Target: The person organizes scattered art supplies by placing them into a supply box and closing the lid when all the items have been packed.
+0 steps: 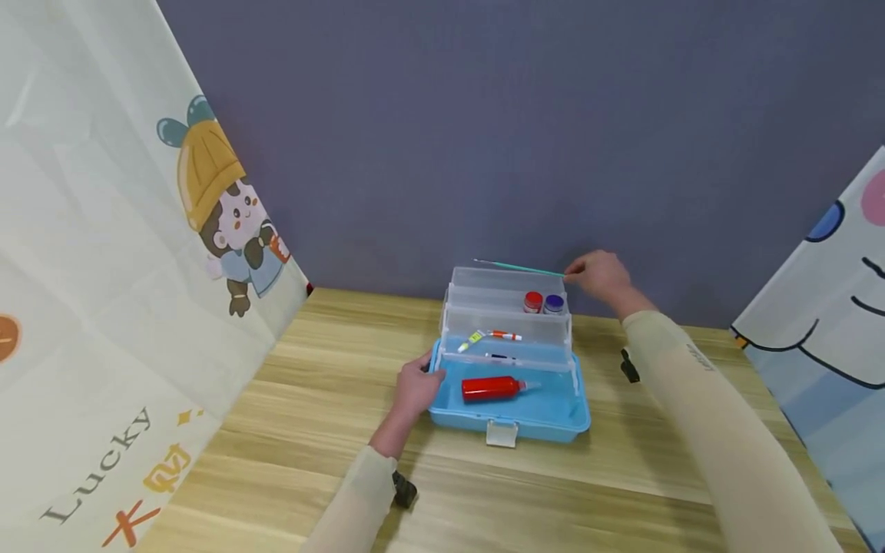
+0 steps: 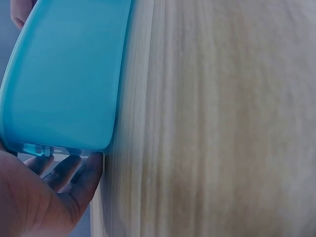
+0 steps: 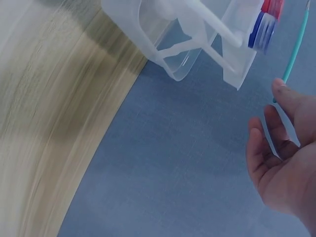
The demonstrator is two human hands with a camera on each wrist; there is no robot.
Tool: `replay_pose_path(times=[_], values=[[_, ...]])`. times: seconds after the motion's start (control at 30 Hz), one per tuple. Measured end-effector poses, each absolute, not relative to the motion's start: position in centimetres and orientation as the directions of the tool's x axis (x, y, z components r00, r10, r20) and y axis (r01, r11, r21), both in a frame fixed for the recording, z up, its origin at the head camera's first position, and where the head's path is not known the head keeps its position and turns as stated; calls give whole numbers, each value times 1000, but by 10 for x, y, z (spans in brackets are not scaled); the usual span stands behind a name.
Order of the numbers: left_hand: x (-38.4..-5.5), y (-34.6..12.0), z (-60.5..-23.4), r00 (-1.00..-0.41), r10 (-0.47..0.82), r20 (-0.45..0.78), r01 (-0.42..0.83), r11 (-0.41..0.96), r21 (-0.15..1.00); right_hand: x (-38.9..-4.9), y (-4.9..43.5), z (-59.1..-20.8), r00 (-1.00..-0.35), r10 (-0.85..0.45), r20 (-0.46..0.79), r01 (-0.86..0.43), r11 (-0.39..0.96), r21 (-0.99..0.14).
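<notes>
In the head view a light blue box point(image 1: 539, 432) with clear tiered trays point(image 1: 477, 321) stands unfolded on the table. My left hand point(image 1: 416, 390) grips its left side, thumb over the rim; the left wrist view has my fingers point(image 2: 84, 182) against the outer wall. Above the top tray my right hand point(image 1: 600, 276) pinches one end of a thin green paintbrush point(image 1: 528, 269), which points left. The top tray carries a red-lidded jar point(image 1: 532, 302) and a purple-blue-lidded jar point(image 1: 554, 304). Below lie a yellow tube point(image 1: 472, 341) and an orange-and-white tube point(image 1: 506, 336). A red bottle point(image 1: 489, 389) lies in the base.
The wooden table point(image 1: 332, 392) meets a dark grey-blue wall point(image 1: 387, 153) right behind the box. A white latch point(image 1: 502, 434) hangs at the box's front. Printed sheets hang at the left point(image 1: 90, 230) and right point(image 1: 830, 330).
</notes>
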State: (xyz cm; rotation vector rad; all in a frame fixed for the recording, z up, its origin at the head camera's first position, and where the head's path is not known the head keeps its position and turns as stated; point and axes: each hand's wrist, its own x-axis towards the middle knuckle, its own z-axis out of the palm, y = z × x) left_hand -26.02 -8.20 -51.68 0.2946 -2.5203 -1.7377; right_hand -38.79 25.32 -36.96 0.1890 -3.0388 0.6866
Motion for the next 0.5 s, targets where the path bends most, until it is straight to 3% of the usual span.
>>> replay_pose_path(times=[0.5], values=[[-259, -82, -516, -978, -204, -50, -124, 368, 921, -399, 234, -376, -992, -122, 24, -121, 895, -430]])
